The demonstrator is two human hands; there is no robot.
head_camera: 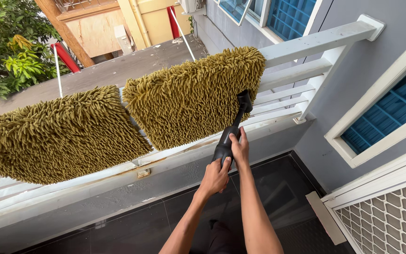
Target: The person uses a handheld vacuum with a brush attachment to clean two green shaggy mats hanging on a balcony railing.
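Fingers of both hands clench a black handheld vacuum: the left hand grips its rear, the right hand wraps higher up, likely to steady the nozzle pressed into the right shaggy olive mat. That mat drapes over the white railing beside a second mat, just apart. Dark floor below leaves room; a grey wall closes the right.

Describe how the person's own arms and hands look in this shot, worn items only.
Both forearms are bare: no sleeves reach into view. The left hand and right hand wear no gloves, and no rings, watch or bracelets show on the wrists or fingers. The arms are slim and enter from the bottom edge.
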